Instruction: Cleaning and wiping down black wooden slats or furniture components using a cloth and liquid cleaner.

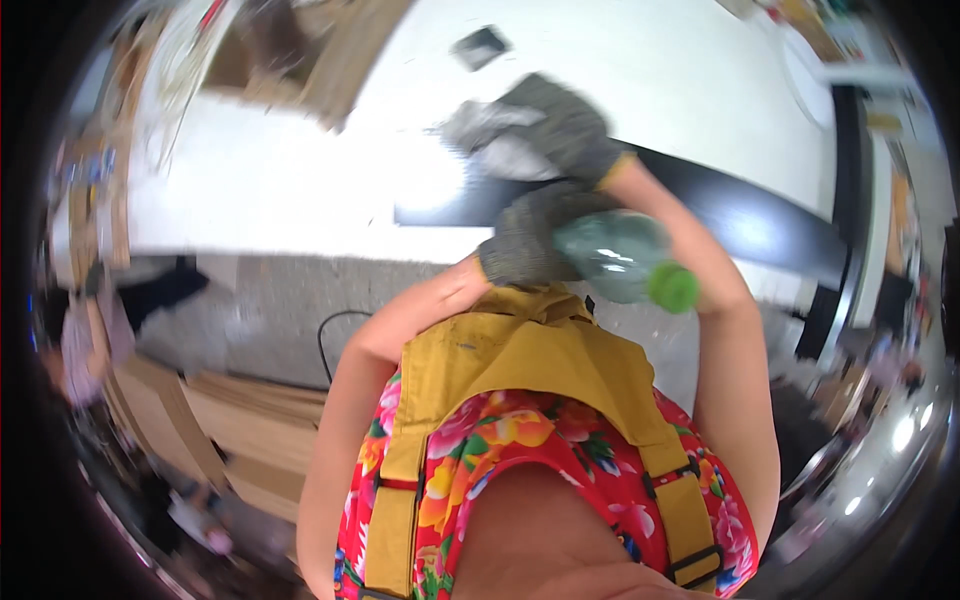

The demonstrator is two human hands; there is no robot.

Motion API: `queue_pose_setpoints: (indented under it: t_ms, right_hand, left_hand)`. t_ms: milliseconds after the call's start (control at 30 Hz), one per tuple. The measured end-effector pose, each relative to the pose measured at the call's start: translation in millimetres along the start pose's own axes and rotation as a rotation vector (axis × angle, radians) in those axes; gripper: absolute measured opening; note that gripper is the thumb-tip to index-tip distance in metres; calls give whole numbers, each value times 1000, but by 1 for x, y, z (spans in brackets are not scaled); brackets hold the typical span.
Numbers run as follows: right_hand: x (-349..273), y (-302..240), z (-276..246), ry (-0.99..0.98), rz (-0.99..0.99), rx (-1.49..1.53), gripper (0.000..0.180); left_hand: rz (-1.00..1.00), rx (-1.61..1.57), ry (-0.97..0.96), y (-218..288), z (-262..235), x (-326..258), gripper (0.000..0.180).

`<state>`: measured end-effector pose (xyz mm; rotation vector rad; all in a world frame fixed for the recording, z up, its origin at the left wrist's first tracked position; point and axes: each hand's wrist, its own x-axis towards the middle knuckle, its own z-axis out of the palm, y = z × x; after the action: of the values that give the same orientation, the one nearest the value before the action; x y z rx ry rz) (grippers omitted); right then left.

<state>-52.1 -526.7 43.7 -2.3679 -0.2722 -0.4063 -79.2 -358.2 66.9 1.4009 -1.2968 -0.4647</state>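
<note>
Both my hands wear dark grey knit gloves. My left hand [530, 232], close in front of my yellow apron, is closed around a clear greenish plastic bottle [612, 250]. Tipped sideways, the bottle has its green cap [673, 287] toward the lower right. Farther out, my right hand [562, 122] is wrapped over a crumpled whitish-grey cloth [512, 155], blurred by motion. The cloth is at a long glossy black panel [735, 205] lying on the white table [330, 205]. My right forearm crosses above the panel.
An open cardboard box [345, 60] stands at the table's far left, beside pale cords [185, 70]. A small dark square piece [481, 47] lies beyond my right hand. Black panels [838, 250] stand at the right edge. Stacked brown boards [250, 420] sit lower left, near another person [88, 345].
</note>
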Motion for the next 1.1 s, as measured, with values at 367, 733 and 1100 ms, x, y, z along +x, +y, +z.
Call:
queue_pose_setpoints:
  t_ms: [367, 733, 1100]
  right_hand:
    - [-191, 48, -159, 191, 360, -880, 27]
    - [-159, -4, -97, 106, 624, -744, 31]
    - [-349, 113, -313, 1077, 909, -451, 26]
  left_hand:
    - [-230, 13, -40, -19, 8, -22, 68]
    - [-439, -161, 204, -16, 34, 61, 59]
    - [-368, -163, 361, -29, 64, 100, 44]
